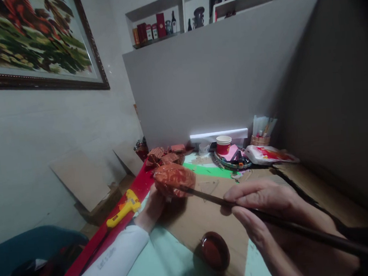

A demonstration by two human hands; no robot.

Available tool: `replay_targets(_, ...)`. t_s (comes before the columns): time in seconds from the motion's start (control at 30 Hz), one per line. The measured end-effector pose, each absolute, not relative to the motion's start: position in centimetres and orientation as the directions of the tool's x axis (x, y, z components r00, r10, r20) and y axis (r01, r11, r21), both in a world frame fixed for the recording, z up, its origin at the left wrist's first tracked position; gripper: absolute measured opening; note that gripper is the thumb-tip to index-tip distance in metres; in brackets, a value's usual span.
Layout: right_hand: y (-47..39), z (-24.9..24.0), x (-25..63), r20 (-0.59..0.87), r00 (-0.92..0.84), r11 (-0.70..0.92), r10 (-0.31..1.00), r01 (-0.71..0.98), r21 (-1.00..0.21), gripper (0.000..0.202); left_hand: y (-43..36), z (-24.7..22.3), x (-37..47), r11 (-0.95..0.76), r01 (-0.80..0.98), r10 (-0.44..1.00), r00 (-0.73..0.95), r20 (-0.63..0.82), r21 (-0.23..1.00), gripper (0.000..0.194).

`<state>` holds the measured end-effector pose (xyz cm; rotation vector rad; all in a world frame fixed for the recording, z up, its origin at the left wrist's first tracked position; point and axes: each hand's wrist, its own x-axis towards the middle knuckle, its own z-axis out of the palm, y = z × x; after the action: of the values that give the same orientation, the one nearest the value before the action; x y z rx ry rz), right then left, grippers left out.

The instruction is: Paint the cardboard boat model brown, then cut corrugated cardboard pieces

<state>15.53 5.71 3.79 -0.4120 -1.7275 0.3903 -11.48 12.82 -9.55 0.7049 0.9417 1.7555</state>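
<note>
Right grip (273,199) pinches a brush (208,197); left grip (153,205) (fingers mostly hidden) holds a reddish lump (176,177).

Pale left sleeve (125,255), faint printed lettering (106,258)

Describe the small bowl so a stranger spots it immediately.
Find the brown cardboard sheet. Near its close end, left of the right hand, sits the small round bowl. Unlike the red-and-white cup farther back, it is dark-rimmed with reddish-brown contents.
</note>
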Motion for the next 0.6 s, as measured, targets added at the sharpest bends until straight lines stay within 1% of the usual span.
replay_targets(0.1, 6.0, 3.8, 15.5, 0.866, -0.219, 0.892, 0.450, 0.081, -0.444, 0.017, 13.0, -9.8, -11.8, -0.201, -0.456, 0.941, -0.336, 0.041, 0.867, 0.012)
replay_targets(0.2, 6.4, 3.9, 15.6, 0.865, -0.280, 0.909, 0.416, 0.087, -0.409, 0.019, 13.1, -10.1, -12.0, -0.208, -0.445, 0.936, -0.348, 0.046, 0.871, 0.010)
replay_targets(0.3, 6.7, 4.1, 15.7, 0.851, -0.306, 0.903, 0.426, 0.077, -0.424, 0.016, 13.3, -10.3, -12.1, -0.225, -0.445, 0.926, -0.375, 0.048, 0.867, 0.008)
replay_targets(0.47, 6.7, 4.3, 15.8, 0.844, -0.324, 0.903, 0.428, 0.101, -0.418, 0.016, 13.5, -9.9, -12.0, -0.253, -0.446, 0.906, -0.421, 0.049, 0.858, 0.011)
replay_targets(0.53, 6.5, 4.4, 15.8, 0.844, -0.304, 0.897, 0.441, 0.110, -0.429, 0.015, 13.6, -9.6, -11.9, -0.258, -0.448, 0.901, -0.430, 0.047, 0.856, 0.014)
replay_targets(0.6, 6.1, 4.4, 15.9, 0.848, -0.252, 0.883, 0.466, 0.078, -0.462, 0.014, 13.7, -9.3, -11.7, -0.259, -0.448, 0.901, -0.430, 0.047, 0.856, 0.016)
